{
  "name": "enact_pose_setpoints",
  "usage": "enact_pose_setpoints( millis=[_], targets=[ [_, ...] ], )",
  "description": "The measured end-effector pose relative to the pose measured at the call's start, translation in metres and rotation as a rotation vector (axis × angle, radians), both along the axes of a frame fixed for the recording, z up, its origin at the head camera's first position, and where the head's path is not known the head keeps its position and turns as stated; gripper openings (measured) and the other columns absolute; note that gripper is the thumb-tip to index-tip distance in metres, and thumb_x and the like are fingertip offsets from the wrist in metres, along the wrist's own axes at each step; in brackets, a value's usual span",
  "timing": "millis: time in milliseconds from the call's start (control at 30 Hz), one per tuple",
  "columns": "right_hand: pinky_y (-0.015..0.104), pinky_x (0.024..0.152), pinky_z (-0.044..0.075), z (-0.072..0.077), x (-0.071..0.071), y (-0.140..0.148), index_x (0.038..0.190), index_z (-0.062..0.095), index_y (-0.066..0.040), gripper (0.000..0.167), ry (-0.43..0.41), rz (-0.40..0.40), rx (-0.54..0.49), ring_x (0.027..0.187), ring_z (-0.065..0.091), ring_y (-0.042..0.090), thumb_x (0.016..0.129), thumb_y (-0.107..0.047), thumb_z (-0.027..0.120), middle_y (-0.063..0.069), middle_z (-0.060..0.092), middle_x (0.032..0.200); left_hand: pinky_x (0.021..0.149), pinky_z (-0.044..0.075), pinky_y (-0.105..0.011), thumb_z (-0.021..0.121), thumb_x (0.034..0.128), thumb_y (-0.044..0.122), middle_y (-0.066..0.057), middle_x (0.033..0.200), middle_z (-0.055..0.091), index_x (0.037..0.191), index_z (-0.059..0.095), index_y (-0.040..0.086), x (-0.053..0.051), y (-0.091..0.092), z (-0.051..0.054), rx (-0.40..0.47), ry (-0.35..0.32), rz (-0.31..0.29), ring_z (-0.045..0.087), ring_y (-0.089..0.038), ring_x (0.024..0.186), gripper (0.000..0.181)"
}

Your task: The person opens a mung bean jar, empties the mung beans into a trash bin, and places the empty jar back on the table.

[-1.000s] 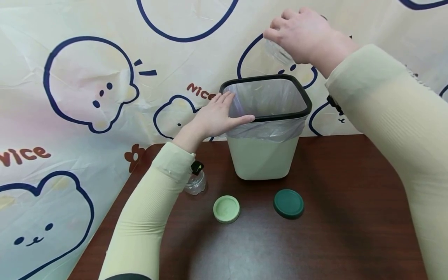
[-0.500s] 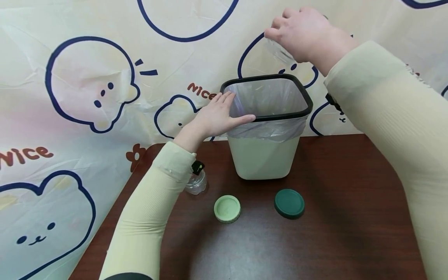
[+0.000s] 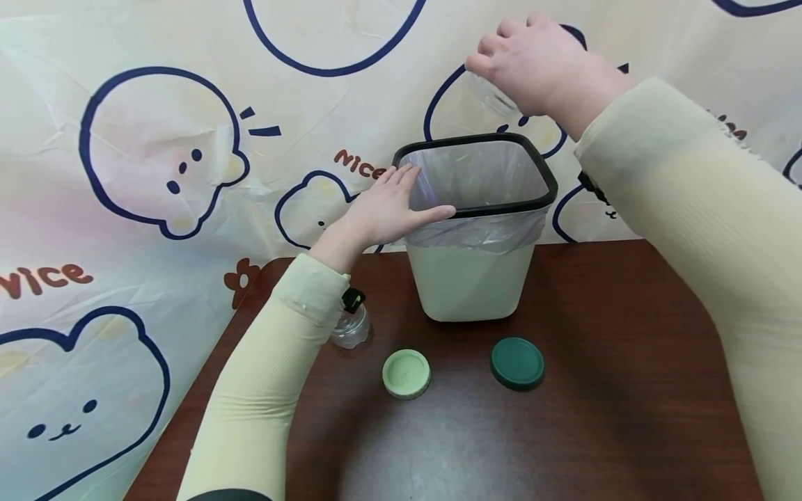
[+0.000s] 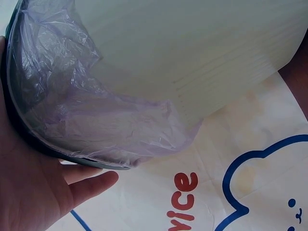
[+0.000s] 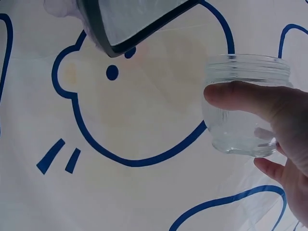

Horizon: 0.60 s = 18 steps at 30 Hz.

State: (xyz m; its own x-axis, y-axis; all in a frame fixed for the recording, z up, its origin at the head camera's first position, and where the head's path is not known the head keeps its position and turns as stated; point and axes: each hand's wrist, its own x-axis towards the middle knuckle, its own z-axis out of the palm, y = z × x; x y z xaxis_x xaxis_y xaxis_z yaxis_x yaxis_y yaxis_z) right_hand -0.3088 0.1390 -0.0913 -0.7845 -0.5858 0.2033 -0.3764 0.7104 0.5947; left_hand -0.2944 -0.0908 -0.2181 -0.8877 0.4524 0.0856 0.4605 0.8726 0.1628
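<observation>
My right hand grips a clear glass jar above the bin's far right side. In the head view the jar is mostly hidden behind the fingers, tipped with its mouth toward the bin. No lid covers its threaded neck, and the glass looks clear inside. The pale green trash bin stands upright, lined with a translucent plastic bag under a black rim. My left hand rests on the rim's near left corner, fingers extended and thumb along the front edge.
On the dark wooden table, a light green lid and a dark green lid lie in front of the bin. Another clear jar stands partly behind my left wrist. A patterned cloth hangs behind.
My right hand, with the jar, shifts very slightly left. The left hand stays on the rim, and the bin and lids keep their places.
</observation>
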Motion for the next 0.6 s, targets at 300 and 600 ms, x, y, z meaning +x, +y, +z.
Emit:
enact_pose_setpoints(
  millis=[300,600],
  targets=[
    [0.060,0.104,0.031,0.004,-0.001,0.005,0.136,0.033,0.002,0.077,0.049,0.037,-0.048,0.122,0.035,0.050,0.073,0.014,0.074,0.032,0.035,0.137,0.117,0.007,-0.039,0.040,0.0843,0.079,-0.011,0.160,0.015,0.156,0.015,0.007,0.000,0.001,0.002,-0.001,0.009,-0.008,0.008,-0.027,0.147,0.104],
    [0.063,0.101,0.033,-0.008,-0.004,0.016,0.138,0.033,0.002,0.081,-0.032,0.034,-0.060,0.122,0.033,0.051,0.071,0.012,0.077,0.033,0.035,0.137,0.117,0.008,-0.039,0.041,0.0840,0.079,-0.011,0.160,0.016,0.155,0.015,0.007,0.002,0.004,-0.001,-0.003,0.001,-0.014,0.008,-0.028,0.147,0.105]
  ],
)
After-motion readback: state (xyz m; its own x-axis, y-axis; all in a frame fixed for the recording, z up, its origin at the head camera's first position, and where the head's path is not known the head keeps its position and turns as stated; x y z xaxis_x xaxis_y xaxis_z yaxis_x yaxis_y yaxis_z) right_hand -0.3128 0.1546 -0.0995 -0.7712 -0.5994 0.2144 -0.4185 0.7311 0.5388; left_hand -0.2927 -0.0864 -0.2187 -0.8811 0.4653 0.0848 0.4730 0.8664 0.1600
